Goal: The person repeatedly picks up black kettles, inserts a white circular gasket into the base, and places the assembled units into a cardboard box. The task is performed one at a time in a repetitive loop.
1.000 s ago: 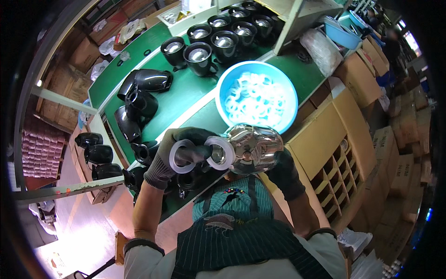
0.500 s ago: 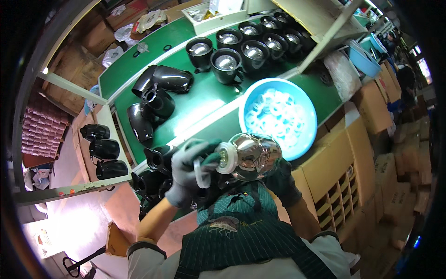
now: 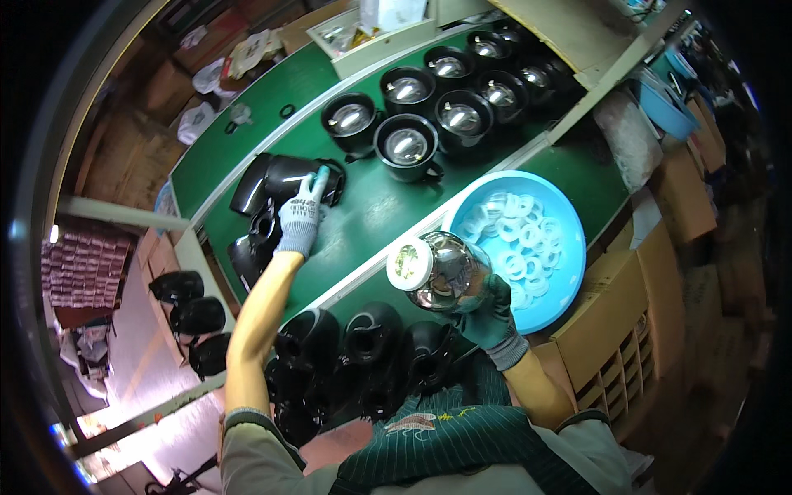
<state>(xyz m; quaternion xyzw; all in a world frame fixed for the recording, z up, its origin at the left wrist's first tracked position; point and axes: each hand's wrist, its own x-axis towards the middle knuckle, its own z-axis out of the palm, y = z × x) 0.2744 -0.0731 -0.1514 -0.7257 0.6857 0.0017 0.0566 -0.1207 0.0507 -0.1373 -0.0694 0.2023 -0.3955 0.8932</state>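
My right hand (image 3: 495, 318), in a dark-green-coated glove, is closed around a silvered glass flask liner (image 3: 450, 272). The liner is tilted, its mouth toward the left, and a white plastic ring (image 3: 410, 262) sits around its neck. My left hand (image 3: 302, 214), gloved in grey, reaches out over the green bench with its fingers stretched along a glossy black jug body (image 3: 289, 177) lying on its side. Its fingertips seem to rest on that body; the thumb is hard to see. Beside the liner stands a light-blue basin (image 3: 573, 247) with many loose white rings (image 3: 528, 235) in it.
Several black jugs with silvery liners inside (image 3: 406, 147) stand upright at the back of the green bench (image 3: 355, 239). More black jug bodies (image 3: 363, 334) crowd the near edge, and others (image 3: 198, 318) sit on a left shelf. A partitioned cardboard box (image 3: 615, 330) stands at right.
My left hand has left the liner's neck and moved forward and left to the black jug body. The ring it held is out of that hand. My right hand still holds the liner, now tilted more upright.
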